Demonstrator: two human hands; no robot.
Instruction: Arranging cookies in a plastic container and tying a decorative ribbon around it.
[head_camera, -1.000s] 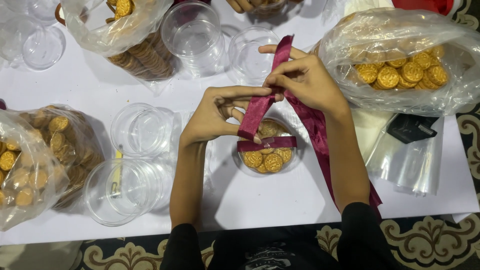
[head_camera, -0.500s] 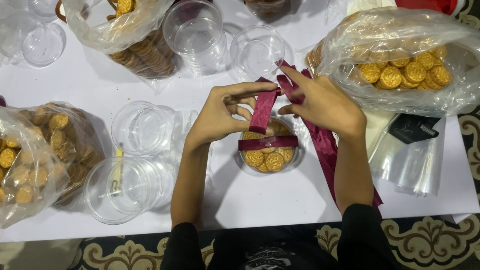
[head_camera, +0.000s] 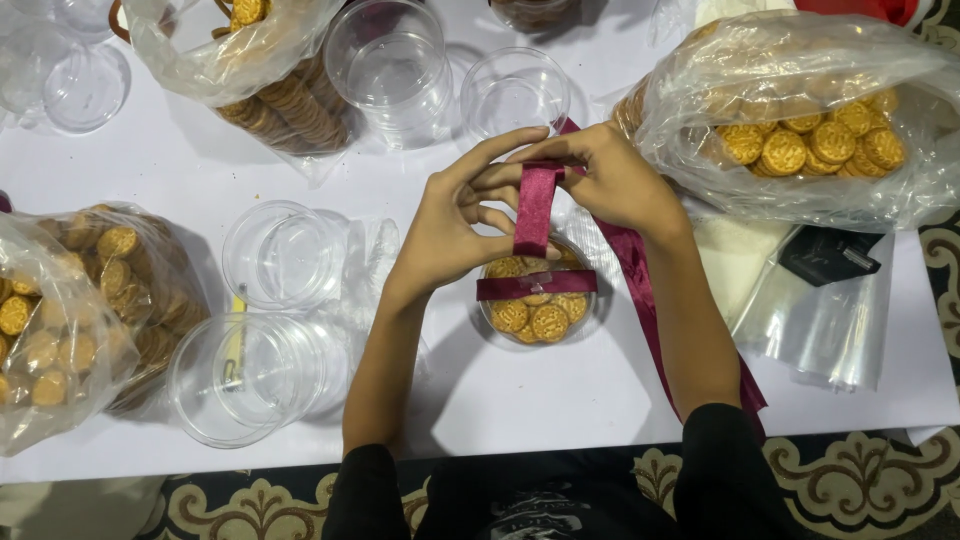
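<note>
Head view, looking down on a white table (head_camera: 180, 190). A clear round tub (head_camera: 537, 300) filled with golden biscuits (head_camera: 548, 320) stood at the centre, a maroon ribbon (head_camera: 536, 210) crossing its top as a horizontal band. A second length of ribbon rose from the tub's far edge to the fingers, which met just beyond and above the tub. The left hand (head_camera: 455, 225) curled beside the upright strip, its thumb and forefinger reaching over the strip's upper end; the right hand (head_camera: 610, 180) pinched that same end from the other side, fingers pressed together on the fabric. The free tail of ribbon ran from under the right hand, along the right forearm, to the table's near edge. Around the tub lay empty clear tubs (head_camera: 285, 255) to the left and beyond, and three plastic bags of biscuits: one at far left (head_camera: 70, 310), one at top left (head_camera: 240, 60), one at right (head_camera: 800, 110). Folded clear sheets (head_camera: 830, 320) lay at right, near the arm.
</note>
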